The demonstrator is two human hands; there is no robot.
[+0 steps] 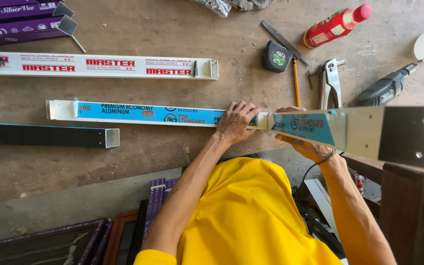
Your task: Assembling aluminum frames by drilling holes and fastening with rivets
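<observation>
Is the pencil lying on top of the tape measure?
No, the pencil lies on the workbench beside the tape measure.

Five long profiles are lying on the workbench [172,157]: one blue-wrapped aluminium profile [143,113], one white profile [99,66], one black profile [45,135] and two purple profiles [20,19]. One tape measure [276,56], one pencil [296,81], one red bottle [337,24], one riveter [331,81] and one drill [387,87] are sitting far right.
</observation>
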